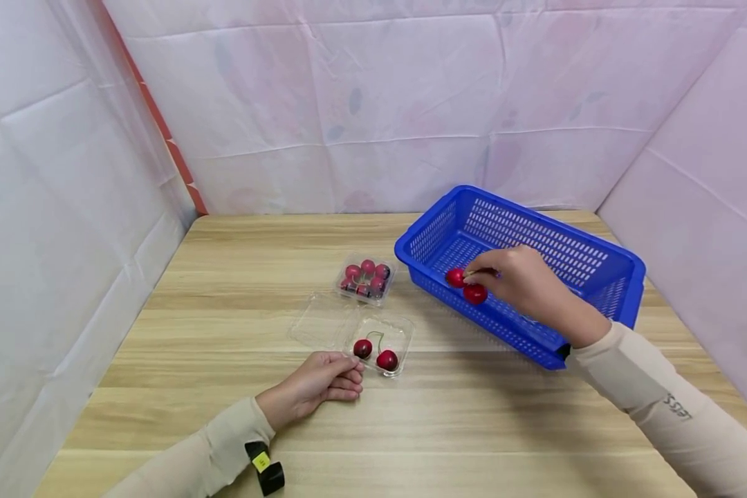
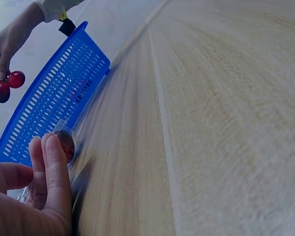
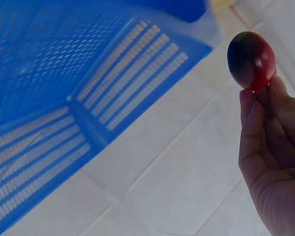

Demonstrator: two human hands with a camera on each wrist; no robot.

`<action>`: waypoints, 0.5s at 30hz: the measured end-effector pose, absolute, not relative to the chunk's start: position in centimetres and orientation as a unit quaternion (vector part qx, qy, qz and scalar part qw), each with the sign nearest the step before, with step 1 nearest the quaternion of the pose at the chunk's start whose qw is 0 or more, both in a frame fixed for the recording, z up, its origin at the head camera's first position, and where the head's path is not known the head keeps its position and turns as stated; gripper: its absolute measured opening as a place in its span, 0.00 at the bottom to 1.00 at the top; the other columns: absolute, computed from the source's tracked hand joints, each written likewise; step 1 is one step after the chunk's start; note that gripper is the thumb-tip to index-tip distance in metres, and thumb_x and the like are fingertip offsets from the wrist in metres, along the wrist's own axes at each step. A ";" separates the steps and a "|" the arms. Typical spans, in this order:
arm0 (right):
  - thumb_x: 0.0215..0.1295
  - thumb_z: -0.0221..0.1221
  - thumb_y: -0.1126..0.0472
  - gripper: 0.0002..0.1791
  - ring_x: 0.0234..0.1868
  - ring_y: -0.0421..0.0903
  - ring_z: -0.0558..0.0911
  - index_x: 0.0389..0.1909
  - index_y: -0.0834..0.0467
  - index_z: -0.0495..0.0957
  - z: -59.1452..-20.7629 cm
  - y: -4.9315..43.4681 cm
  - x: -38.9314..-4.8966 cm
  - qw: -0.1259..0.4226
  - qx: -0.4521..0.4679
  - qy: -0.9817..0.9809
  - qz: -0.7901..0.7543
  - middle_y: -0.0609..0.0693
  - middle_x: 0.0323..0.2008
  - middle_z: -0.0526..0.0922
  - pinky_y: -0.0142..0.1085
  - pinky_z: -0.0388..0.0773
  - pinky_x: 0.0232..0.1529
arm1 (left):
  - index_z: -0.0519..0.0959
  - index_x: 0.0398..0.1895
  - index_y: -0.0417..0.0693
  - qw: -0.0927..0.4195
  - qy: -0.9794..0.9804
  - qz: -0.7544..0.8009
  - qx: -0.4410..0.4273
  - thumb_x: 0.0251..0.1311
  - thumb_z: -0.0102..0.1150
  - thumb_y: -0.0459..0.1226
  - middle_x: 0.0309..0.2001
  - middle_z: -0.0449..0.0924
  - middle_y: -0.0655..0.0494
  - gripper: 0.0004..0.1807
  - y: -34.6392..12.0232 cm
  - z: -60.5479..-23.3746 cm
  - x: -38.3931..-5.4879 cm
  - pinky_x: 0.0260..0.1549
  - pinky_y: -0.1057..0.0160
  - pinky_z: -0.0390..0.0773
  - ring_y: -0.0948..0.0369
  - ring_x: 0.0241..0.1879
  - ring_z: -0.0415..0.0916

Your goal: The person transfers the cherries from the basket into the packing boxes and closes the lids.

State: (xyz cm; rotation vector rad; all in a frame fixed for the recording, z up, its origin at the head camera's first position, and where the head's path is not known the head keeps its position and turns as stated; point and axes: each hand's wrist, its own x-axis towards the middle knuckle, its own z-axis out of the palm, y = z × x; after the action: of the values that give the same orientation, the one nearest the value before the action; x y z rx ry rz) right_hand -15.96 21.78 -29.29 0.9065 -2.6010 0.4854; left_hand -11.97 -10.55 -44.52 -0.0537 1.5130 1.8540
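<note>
My right hand pinches a pair of red cherries by their stems, over the near side of the blue basket. In the right wrist view one dark red cherry shows just beyond the fingertips. My left hand holds the near left corner of an open clear plastic box, thumb on top. Inside that box lie two cherries, one with a green stem curving up. The left wrist view shows a cherry just behind the left fingers.
Behind the open box stands another clear box holding several cherries. The open box's clear lid lies flat to its left. The perforated basket takes up the right part of the wooden table. Pale cloth walls enclose the back and sides.
</note>
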 end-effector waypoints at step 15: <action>0.50 0.70 0.70 0.06 0.27 0.39 0.84 0.29 0.58 0.86 -30.4 17.7 -15.7 0.142 0.339 -0.907 0.208 0.47 0.27 0.86 0.33 0.84 0.28 | 0.77 0.42 0.32 0.367 0.590 0.719 -0.024 0.69 0.49 0.36 0.27 0.81 0.55 0.13 -10.5 -44.8 -12.1 0.35 0.65 0.85 0.64 0.28 0.82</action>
State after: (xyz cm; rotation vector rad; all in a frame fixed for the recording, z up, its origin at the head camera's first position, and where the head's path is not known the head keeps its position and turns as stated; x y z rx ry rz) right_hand -15.74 17.71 -30.35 0.9773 -2.6163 0.6017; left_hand -12.13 -10.50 -44.77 -0.0618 1.5151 1.8479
